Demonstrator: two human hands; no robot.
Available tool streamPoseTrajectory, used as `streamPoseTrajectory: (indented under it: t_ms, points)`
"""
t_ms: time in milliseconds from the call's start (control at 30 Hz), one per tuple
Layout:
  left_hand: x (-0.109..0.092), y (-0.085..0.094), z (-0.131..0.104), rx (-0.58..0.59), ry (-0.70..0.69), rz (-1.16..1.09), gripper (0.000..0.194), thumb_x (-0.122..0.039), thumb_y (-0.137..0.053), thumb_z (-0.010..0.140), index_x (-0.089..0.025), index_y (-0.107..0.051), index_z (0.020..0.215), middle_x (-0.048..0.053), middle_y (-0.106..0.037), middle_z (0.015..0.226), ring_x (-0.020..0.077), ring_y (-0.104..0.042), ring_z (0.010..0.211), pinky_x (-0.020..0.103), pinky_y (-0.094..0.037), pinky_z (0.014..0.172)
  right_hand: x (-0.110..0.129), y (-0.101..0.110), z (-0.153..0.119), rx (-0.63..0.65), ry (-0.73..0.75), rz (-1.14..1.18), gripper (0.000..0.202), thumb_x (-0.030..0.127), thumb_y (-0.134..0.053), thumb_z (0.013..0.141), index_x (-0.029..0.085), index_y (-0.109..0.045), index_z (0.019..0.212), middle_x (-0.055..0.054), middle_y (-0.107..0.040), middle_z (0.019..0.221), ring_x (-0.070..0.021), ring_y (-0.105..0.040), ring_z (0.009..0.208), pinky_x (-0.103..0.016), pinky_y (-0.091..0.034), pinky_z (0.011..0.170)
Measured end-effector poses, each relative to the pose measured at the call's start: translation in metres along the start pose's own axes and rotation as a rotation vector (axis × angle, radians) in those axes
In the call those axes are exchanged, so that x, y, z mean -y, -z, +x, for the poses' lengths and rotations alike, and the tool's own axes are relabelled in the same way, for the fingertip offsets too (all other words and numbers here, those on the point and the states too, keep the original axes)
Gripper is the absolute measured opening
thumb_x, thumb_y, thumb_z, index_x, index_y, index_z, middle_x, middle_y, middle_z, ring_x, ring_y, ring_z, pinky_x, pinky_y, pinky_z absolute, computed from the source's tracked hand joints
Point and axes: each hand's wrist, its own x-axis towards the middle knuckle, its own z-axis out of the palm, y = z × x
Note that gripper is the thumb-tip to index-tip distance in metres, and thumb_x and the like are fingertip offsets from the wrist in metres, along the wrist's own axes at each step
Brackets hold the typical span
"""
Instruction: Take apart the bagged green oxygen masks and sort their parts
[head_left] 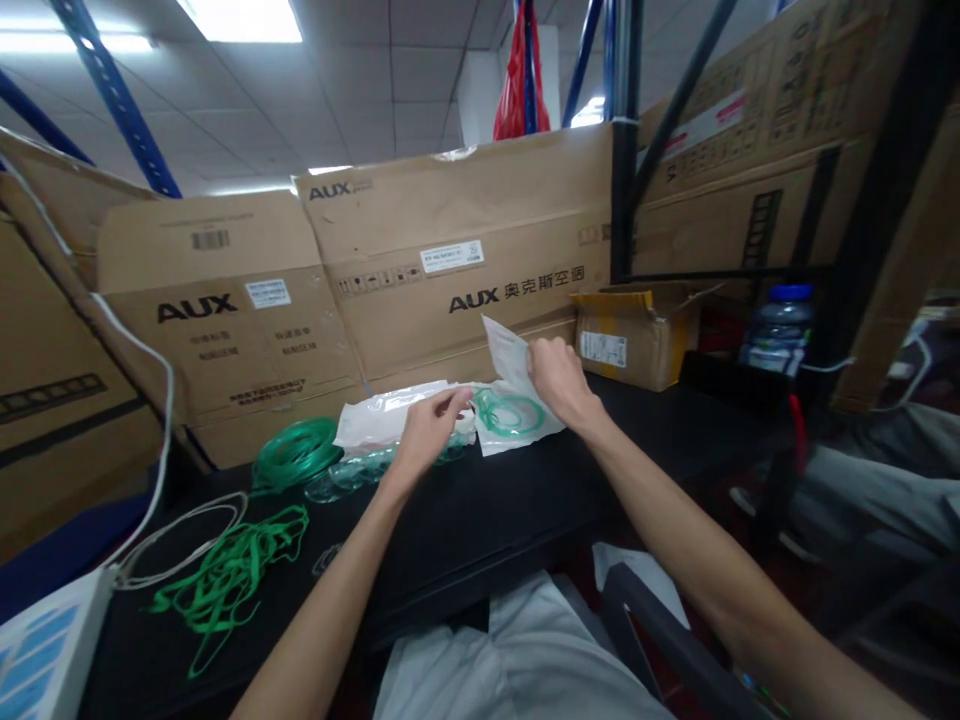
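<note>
Currently gripping a raised white sheet [504, 350] with the curled, closed fingers of the right hand [556, 378], just above a pouch [517, 441] with a loop of thin green tubing [495, 410] in it. Reaching to the pouch's left edge with the left hand [429, 430], with thumb and fingertips nearly together; cannot tell whether pinching anything. Can see the pouch flat on the black table [487, 520], in front of upright cardboard [405, 330]. Can also see white packets [375, 418] behind the left hand, and farther left, a thick green coil [289, 455] and tangled green ribbon [225, 572].
</note>
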Motion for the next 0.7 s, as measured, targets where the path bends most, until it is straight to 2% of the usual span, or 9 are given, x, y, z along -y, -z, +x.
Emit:
streamPoseTrajectory:
  t_ms: [67,133,200,267,333,400,500,600,700]
  points:
    - [-0.012,-0.015,0.011,0.083,0.074,-0.193,0.069,-0.069,-0.033,0.096,-0.014,-0.063,0.126,0.015,-0.074,0.117,0.0252,-0.072,0.097,0.038,-0.057,0.088,0.015,0.007,-0.009,-0.005,0.101,0.018,0.035,0.021,-0.033,0.103,0.011,-0.067,0.108,-0.022,-0.068,0.102,-0.0347,-0.066,0.100,-0.044,-0.047,0.089]
    - [-0.020,-0.024,0.018,0.134,0.193,-0.540,0.073,-0.074,-0.036,0.093,-0.015,-0.059,0.129,0.016,-0.072,0.118,0.0252,-0.072,0.097,0.039,-0.057,0.089,0.035,0.004,-0.021,0.008,0.234,0.044,0.032,0.021,-0.037,0.102,0.013,-0.067,0.110,-0.018,-0.071,0.103,-0.0315,-0.067,0.099,-0.043,-0.046,0.094]
    - [-0.021,-0.024,0.021,0.063,0.281,-0.821,0.068,-0.072,-0.050,0.088,-0.015,-0.061,0.121,0.014,-0.073,0.110,0.0244,-0.072,0.094,0.038,-0.057,0.086,0.053,-0.004,-0.033,0.011,0.374,0.074,0.028,0.018,-0.043,0.100,0.016,-0.067,0.115,-0.016,-0.071,0.112,-0.0295,-0.065,0.108,-0.044,-0.040,0.105]
    - [-0.016,-0.018,0.021,-0.087,0.302,-0.910,0.057,-0.064,-0.063,0.083,-0.014,-0.063,0.110,0.011,-0.072,0.101,0.0220,-0.071,0.088,0.034,-0.058,0.080,0.064,-0.015,-0.044,-0.036,0.507,0.150,0.031,0.016,-0.047,0.098,0.017,-0.065,0.123,-0.016,-0.067,0.128,-0.0304,-0.059,0.123,-0.049,-0.034,0.113]
    - [-0.006,-0.008,0.020,-0.194,0.297,-0.916,0.048,-0.053,-0.071,0.079,-0.014,-0.063,0.105,0.009,-0.072,0.099,0.0197,-0.069,0.086,0.029,-0.057,0.073,0.065,-0.021,-0.053,-0.140,0.573,0.320,0.033,0.021,-0.051,0.098,0.017,-0.065,0.128,-0.016,-0.060,0.139,-0.0308,-0.053,0.132,-0.051,-0.036,0.113]
    - [0.005,0.003,0.019,-0.238,0.287,-0.919,0.045,-0.048,-0.074,0.077,-0.015,-0.063,0.105,0.009,-0.072,0.100,0.0184,-0.068,0.084,0.026,-0.055,0.067,0.055,-0.023,-0.059,-0.281,0.497,0.545,0.030,0.028,-0.053,0.097,0.018,-0.070,0.120,-0.014,-0.065,0.134,-0.0288,-0.059,0.126,-0.046,-0.043,0.108]
    - [0.017,0.015,0.017,-0.260,0.272,-0.940,0.044,-0.046,-0.078,0.074,-0.015,-0.064,0.103,0.008,-0.072,0.098,0.0183,-0.068,0.082,0.024,-0.053,0.062,0.031,-0.019,-0.060,-0.398,0.145,0.862,0.028,0.036,-0.056,0.094,0.017,-0.076,0.096,-0.010,-0.076,0.101,-0.0241,-0.070,0.092,-0.036,-0.054,0.085]
    - [0.022,0.019,0.015,-0.262,0.246,-0.960,0.047,-0.049,-0.078,0.074,-0.015,-0.064,0.103,0.008,-0.073,0.097,0.0198,-0.069,0.087,0.023,-0.052,0.063,0.014,-0.021,-0.054,-0.194,-0.168,1.189,0.027,0.039,-0.070,0.082,0.013,-0.075,0.083,-0.006,-0.072,0.075,-0.0156,-0.063,0.062,-0.027,-0.049,0.058]
    - [0.022,0.018,0.014,-0.245,0.222,-0.967,0.050,-0.054,-0.077,0.076,-0.015,-0.064,0.105,0.009,-0.073,0.100,0.0207,-0.069,0.089,0.023,-0.052,0.063,0.009,-0.031,-0.050,-0.009,-0.243,1.321,0.030,0.039,-0.080,0.069,0.011,-0.074,0.078,-0.003,-0.066,0.065,-0.0102,-0.055,0.048,-0.022,-0.040,0.045]
